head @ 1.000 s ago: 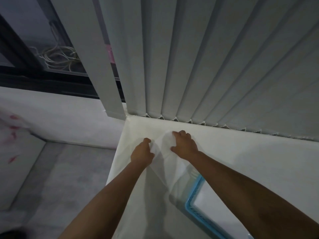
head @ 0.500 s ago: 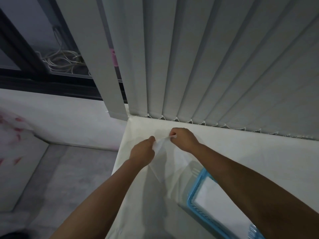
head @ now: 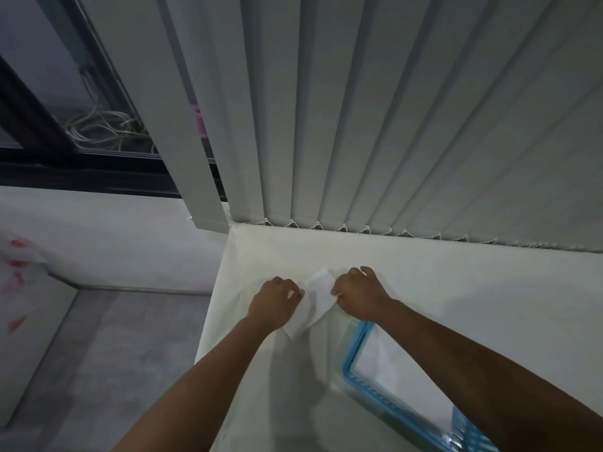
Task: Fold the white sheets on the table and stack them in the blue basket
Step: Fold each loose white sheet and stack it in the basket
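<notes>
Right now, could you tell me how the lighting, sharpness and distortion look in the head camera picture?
Head view: dim, flat light, no glare; soft shadows lie on the table under both forearms. Wide-angle bending fans the vertical blinds outward. The left hand, right hand and folded white sheet are fairly sharp; the blue basket smears toward the lower right corner.

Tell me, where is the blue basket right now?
In the head view the blue basket sits at the lower right on the white table, under the right forearm, just near of the white sheet.
</notes>
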